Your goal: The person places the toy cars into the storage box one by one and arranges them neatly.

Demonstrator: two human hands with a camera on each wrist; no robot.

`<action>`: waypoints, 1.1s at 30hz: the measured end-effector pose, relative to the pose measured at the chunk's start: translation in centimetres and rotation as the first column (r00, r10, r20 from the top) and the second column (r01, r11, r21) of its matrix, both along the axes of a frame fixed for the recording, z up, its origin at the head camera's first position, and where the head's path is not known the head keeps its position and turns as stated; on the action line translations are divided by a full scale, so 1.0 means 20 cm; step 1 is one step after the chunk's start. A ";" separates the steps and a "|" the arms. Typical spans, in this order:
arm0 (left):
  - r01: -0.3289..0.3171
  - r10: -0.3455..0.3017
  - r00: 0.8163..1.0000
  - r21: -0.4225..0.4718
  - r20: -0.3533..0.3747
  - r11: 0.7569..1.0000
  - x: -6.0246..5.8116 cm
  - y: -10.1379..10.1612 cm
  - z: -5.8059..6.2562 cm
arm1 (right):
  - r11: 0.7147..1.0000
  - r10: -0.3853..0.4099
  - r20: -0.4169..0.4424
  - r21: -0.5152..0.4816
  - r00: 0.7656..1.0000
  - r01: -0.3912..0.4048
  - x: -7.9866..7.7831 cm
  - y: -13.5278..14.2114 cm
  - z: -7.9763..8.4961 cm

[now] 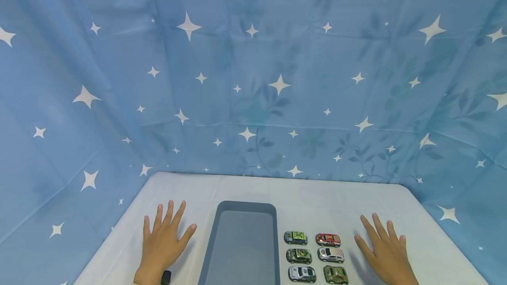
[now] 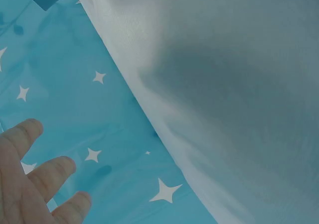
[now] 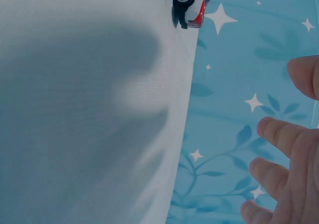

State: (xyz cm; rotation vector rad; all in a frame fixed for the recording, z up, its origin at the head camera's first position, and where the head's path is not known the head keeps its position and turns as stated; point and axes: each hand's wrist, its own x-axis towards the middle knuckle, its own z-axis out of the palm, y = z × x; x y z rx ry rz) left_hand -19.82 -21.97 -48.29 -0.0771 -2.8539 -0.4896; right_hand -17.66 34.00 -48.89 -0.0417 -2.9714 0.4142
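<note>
In the head view my left hand (image 1: 163, 241) is spread with straight fingers above the white table, left of a grey tray (image 1: 247, 250). My right hand (image 1: 385, 250) is spread likewise, to the right of several toy cars. The cars stand in two columns beside the tray: a blue-and-yellow car (image 1: 295, 237), a dark green car (image 1: 299, 256) and a white car (image 1: 302, 274), then a red car (image 1: 328, 239), a silver car (image 1: 330, 255) and a camouflage car (image 1: 336, 274). Neither hand holds anything. Spread fingers (image 2: 50, 176) also show in the left wrist view.
A blue curtain (image 1: 253, 100) with white stars hangs behind the table and on both sides. The white tabletop (image 1: 182, 188) has its back edge close to the curtain. A dark band (image 1: 166, 277) is at my left wrist.
</note>
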 end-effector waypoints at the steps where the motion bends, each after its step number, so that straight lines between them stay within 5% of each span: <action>1: -0.001 0.001 1.000 -0.001 -0.002 1.000 0.00 0.00 0.00 | 1.000 -0.001 0.003 -0.001 1.000 0.001 0.00 0.00 0.00; 10: 0.018 -0.018 1.000 -0.003 -0.003 1.000 0.01 0.02 0.01 | 1.000 0.013 -0.039 0.003 0.999 -0.013 0.03 0.06 -0.02; 15: 0.050 -0.051 0.999 0.023 0.016 0.998 0.02 0.02 0.04 | 0.977 0.095 -0.147 -0.176 0.985 -0.120 0.03 0.05 0.01; 22: 0.105 -0.114 0.991 0.110 0.077 0.988 -0.01 0.02 0.06 | 0.933 0.123 -0.106 -0.327 0.987 -0.151 0.03 0.00 0.07; 28: 0.191 -0.228 0.966 0.261 0.121 0.946 -0.01 0.02 0.08 | 0.884 0.188 -0.147 -0.405 0.971 -0.233 0.04 -0.03 0.09; 33: 0.256 -0.341 0.930 0.426 0.135 0.868 -0.04 0.02 0.06 | 0.802 0.304 -0.165 -0.488 0.938 -0.345 0.06 -0.05 0.09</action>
